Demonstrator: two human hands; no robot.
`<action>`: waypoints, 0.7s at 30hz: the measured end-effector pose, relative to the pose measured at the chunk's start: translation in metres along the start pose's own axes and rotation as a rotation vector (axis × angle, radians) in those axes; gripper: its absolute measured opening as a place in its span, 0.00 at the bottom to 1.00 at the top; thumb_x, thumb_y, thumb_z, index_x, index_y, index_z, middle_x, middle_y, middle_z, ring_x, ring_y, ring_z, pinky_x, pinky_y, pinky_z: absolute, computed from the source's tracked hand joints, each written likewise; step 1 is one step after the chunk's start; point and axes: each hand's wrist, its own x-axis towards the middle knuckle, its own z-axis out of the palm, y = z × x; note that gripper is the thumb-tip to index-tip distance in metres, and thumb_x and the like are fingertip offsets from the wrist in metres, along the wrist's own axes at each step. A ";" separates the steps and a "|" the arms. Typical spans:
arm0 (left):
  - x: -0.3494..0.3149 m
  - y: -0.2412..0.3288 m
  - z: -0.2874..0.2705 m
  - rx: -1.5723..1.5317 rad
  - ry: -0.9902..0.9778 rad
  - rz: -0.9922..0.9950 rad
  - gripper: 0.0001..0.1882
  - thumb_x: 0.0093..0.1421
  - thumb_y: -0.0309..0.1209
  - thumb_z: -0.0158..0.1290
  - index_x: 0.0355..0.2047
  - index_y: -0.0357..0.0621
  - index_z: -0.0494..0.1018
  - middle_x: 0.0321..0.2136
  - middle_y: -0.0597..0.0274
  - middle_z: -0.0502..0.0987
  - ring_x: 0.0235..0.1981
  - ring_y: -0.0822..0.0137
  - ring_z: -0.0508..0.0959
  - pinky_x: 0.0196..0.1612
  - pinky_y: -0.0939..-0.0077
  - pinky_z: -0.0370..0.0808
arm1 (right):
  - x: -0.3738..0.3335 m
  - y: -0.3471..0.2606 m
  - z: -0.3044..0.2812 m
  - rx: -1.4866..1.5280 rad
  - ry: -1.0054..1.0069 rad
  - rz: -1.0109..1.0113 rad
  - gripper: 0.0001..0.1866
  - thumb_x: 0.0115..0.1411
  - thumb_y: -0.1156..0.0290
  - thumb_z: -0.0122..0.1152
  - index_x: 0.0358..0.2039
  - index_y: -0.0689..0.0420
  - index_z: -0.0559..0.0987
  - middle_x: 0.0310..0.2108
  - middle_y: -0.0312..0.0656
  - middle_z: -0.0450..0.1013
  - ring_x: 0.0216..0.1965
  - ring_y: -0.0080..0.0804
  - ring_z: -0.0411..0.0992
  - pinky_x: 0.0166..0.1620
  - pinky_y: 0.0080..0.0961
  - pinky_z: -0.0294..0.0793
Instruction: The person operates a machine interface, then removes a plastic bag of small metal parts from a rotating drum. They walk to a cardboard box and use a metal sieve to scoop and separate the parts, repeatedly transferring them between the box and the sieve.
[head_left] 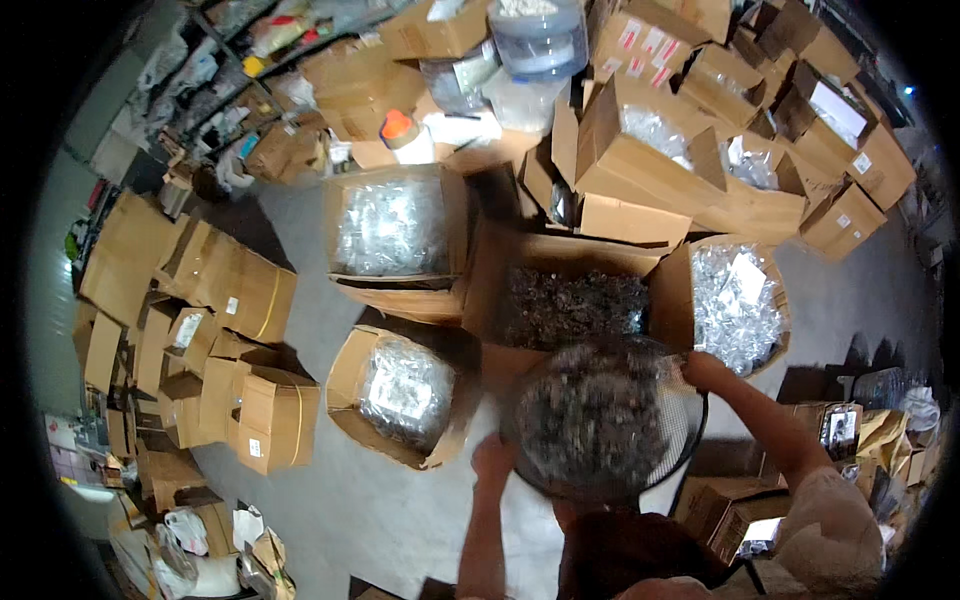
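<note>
**Black mesh sieve (684,428) gripped from two sides**

Seen from the head camera, the left hand (492,460) grasped the rim at the sieve's 8 o'clock, the right hand (703,371) at 2. Dark pieces (588,422), blurred, lay heaped inside. An open carton (585,250) of similar pieces stood just beyond at 12 o'clock; clear packets (732,312) filled another between 1 and 2. Good handling appeared to call for a level rim, evenly shared weight and short, gentle movements, lest pieces spill onto the floor (300,530).
</note>
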 end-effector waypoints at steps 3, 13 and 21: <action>0.101 0.041 -0.043 -0.196 -0.068 0.098 0.15 0.49 0.40 0.53 0.29 0.40 0.77 0.29 0.45 0.78 0.32 0.47 0.78 0.36 0.57 0.74 | 0.063 0.030 -0.011 -0.099 -0.134 -0.026 0.16 0.55 0.61 0.53 0.29 0.63 0.78 0.29 0.53 0.76 0.30 0.48 0.75 0.34 0.42 0.75; 0.251 0.142 -0.173 -0.781 -0.394 -0.139 0.14 0.49 0.38 0.55 0.30 0.41 0.78 0.27 0.50 0.76 0.30 0.55 0.76 0.31 0.63 0.72 | 0.183 0.075 -0.043 0.068 -0.556 0.159 0.08 0.45 0.66 0.65 0.21 0.54 0.76 0.19 0.36 0.69 0.21 0.27 0.67 0.23 0.28 0.67; 0.272 0.109 -0.182 -0.815 -0.400 -0.210 0.13 0.51 0.37 0.54 0.32 0.42 0.78 0.24 0.57 0.73 0.25 0.62 0.72 0.25 0.68 0.67 | 0.195 -0.014 -0.107 0.063 -0.608 0.278 0.11 0.48 0.65 0.63 0.25 0.60 0.80 0.19 0.42 0.73 0.18 0.28 0.70 0.21 0.29 0.70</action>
